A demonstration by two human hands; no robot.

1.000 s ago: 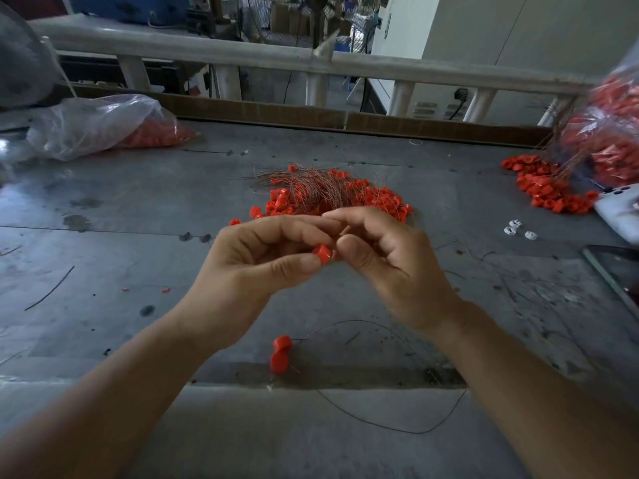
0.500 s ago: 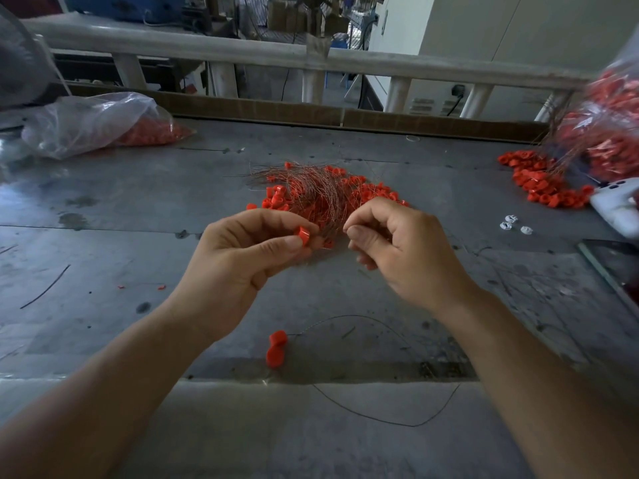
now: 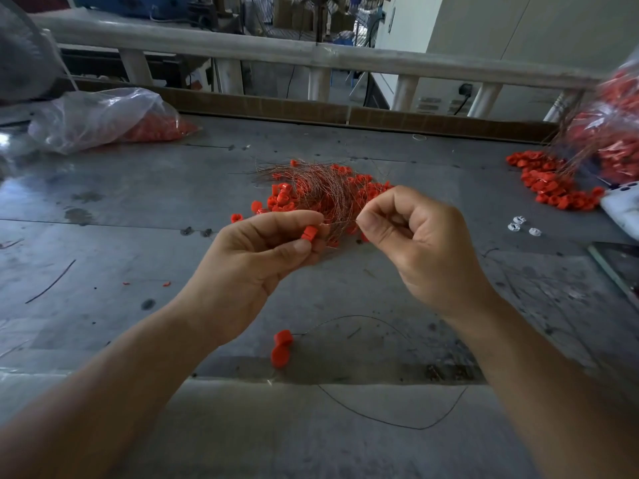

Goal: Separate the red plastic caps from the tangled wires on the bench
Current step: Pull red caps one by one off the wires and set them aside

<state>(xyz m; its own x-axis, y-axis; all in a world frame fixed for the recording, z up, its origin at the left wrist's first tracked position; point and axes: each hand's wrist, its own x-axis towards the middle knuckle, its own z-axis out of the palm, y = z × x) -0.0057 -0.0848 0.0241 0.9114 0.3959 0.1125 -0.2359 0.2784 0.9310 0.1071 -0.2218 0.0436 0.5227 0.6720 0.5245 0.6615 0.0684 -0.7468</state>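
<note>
A tangle of thin coppery wires [image 3: 321, 188] lies on a heap of red plastic caps [image 3: 366, 186] in the middle of the grey bench [image 3: 138, 209]. My left hand [image 3: 256, 264] pinches one red cap [image 3: 308, 233] between thumb and forefinger, just in front of the heap. My right hand [image 3: 418, 243] is closed beside it, thumb and forefinger pinched on a thin wire [image 3: 340, 221] that runs to the cap. The hands are a short gap apart. Another red cap [image 3: 280, 347] with a long dark wire [image 3: 397, 423] lies on the bench near me.
A clear bag with red caps [image 3: 103, 119] lies at the back left. At the right are a second pile of caps [image 3: 549, 181], a bag of caps with wires [image 3: 612, 133], three small white parts [image 3: 518, 224] and a dark flat object [image 3: 619, 267]. A rail [image 3: 242, 46] runs behind.
My hands have drawn apart: the left has kept the red cap and shifted left, the right has pulled away to the right pinching the wire.
</note>
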